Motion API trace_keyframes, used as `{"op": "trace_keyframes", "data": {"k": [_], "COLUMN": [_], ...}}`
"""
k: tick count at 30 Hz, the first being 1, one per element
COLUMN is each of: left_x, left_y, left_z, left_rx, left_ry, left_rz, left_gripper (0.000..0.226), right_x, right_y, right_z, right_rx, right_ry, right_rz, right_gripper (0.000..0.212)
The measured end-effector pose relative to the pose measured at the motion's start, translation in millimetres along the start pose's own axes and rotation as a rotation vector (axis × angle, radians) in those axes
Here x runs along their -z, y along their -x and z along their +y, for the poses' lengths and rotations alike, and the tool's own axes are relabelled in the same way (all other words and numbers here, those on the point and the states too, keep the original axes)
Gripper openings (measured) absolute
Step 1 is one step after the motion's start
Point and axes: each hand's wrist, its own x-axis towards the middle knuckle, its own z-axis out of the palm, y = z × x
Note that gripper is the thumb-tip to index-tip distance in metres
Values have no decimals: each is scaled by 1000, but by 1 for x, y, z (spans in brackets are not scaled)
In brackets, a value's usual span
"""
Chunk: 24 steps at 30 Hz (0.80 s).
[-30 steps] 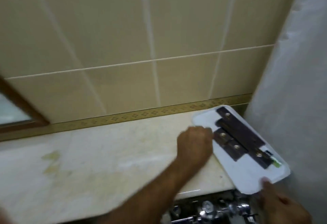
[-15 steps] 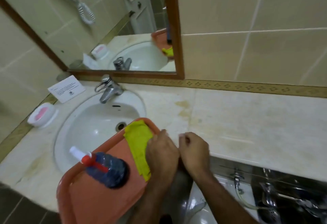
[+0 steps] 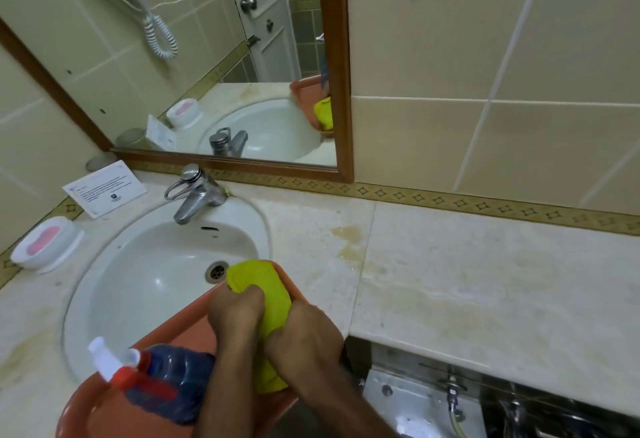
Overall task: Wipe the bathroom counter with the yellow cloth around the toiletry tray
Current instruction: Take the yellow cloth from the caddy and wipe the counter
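Both hands clamped on the yellow cloth inside the orange tray: left hand grip pinches its far end, right hand grip closed around the middle. Spray bottle lies just left of the grip; stained counter to the right, sink beyond.

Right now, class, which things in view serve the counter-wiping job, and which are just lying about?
Belong to the job:
yellow cloth, gripped by left hand and right hand
counter

Lying about:
spray bottle in the orange basin
soap dish
printed card
tap
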Motion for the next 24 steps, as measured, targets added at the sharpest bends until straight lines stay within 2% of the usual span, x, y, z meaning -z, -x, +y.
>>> {"op": "trace_keyframes", "data": {"k": [3,5,8,10,12,14,15,17,19,24], "left_x": [-12,-39,-79,-87,-84,-78,-77,-73,-75,-99], "left_y": [10,11,7,2,-6,-14,-18,-22,-27,-32], "left_z": [38,61,79,76,68,60,57,51,48,46], "left_rx": [-131,-189,-411,-578,-716,-774,-786,-802,-872,-1043], "left_ry": [79,65,-302,-560,-654,-649,-667,-715,-755,-889], "left_rz": [-109,-185,-226,-159,-82,-56,-55,-88,-122,-169], "left_gripper": [10,15,32,35,33,38,42,51,58,62], "right_x": [47,73,89,84,72,53,43,23,12,40], "right_y": [-5,-23,-62,-81,-99,-120,-130,-147,-162,-172], "right_z": [5,18,44,63,73,70,65,52,52,92], "right_rx": [-34,-58,-92,-111,38,243,284,266,252,291], "right_ry": [77,72,167,397,591,596,584,603,622,583], "right_rz": [164,189,105,126,243,272,241,153,134,256], "right_gripper": [38,36,32,37,47,55,61,69,69,61]}}
